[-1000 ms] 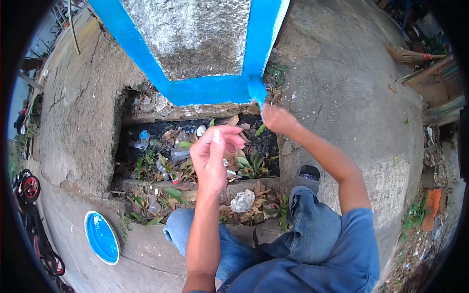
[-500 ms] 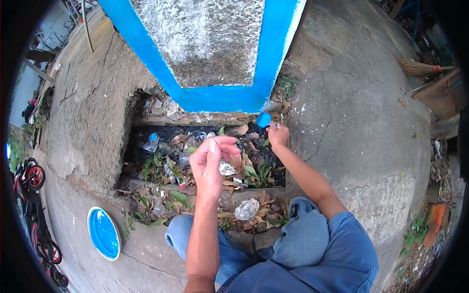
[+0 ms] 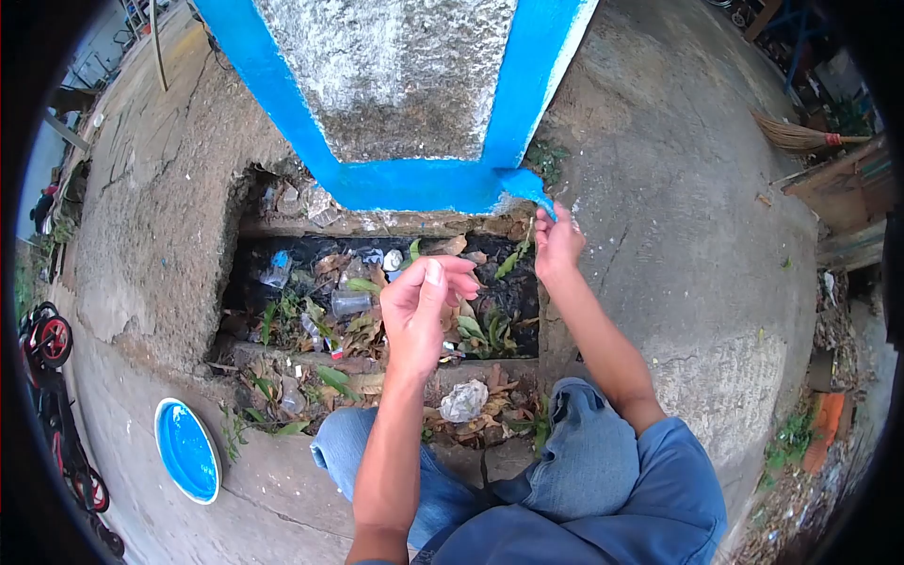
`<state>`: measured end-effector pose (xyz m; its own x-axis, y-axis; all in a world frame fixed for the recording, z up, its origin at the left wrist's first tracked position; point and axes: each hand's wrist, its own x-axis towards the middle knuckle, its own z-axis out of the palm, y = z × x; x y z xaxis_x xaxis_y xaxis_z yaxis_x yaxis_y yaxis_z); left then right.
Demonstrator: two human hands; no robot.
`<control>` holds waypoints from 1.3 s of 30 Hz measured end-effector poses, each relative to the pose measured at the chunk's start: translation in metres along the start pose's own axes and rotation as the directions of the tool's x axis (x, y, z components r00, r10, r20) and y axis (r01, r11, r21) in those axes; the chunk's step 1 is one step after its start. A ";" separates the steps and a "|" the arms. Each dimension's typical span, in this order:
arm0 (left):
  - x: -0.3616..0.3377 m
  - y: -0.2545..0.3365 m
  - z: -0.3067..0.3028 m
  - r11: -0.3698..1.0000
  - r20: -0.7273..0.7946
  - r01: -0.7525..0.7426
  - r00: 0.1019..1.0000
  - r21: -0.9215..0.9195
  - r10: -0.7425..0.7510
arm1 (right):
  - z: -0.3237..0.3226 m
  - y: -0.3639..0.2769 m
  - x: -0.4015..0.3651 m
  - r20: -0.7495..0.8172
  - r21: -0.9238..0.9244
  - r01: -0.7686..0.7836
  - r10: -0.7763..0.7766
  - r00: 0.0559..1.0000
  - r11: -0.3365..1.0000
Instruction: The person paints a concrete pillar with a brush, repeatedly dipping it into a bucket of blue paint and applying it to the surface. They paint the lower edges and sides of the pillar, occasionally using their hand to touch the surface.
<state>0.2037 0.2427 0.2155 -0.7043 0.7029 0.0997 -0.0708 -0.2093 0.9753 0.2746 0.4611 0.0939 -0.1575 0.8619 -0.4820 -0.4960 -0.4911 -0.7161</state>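
Observation:
My right hand [image 3: 561,247] grips a paintbrush [image 3: 528,186] coated in blue. The bristles press against the lower right corner of the pillar [image 3: 408,185], on its blue painted border. Rough grey-white concrete shows inside that border. My left hand [image 3: 421,315] hovers over the drain opening, fingers loosely curled, thumb apart, nothing visible in it. Down on the paving to the left sits a white-rimmed basin [image 3: 217,468] with blue paint inside.
Below the pillar is a sunken drain with a broken concrete edge [image 3: 226,245], holding leaves, a plastic cup [image 3: 351,302] and other litter. Crumpled clear plastic [image 3: 464,401] lies before my knees. A broom [image 3: 800,135] rests far right; a motorbike [image 3: 58,414] stands far left.
My right hand has swung the brush upward and right, from beside the pillar's base onto its lower right corner. My left hand stays raised and loosely curled. The view has shifted slightly.

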 end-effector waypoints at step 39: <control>-0.028 0.037 -0.012 0.991 -0.051 -0.093 0.995 -0.094 0.088 | -0.085 0.169 0.000 -0.027 -0.398 -0.362 0.383 0.923 0.843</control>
<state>0.2121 0.2073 0.2463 -0.7428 0.6462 0.1751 -0.0712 -0.3363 0.9391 0.2630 0.3677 -0.0702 -0.3128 0.6040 -0.7330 -0.0216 -0.7761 -0.6303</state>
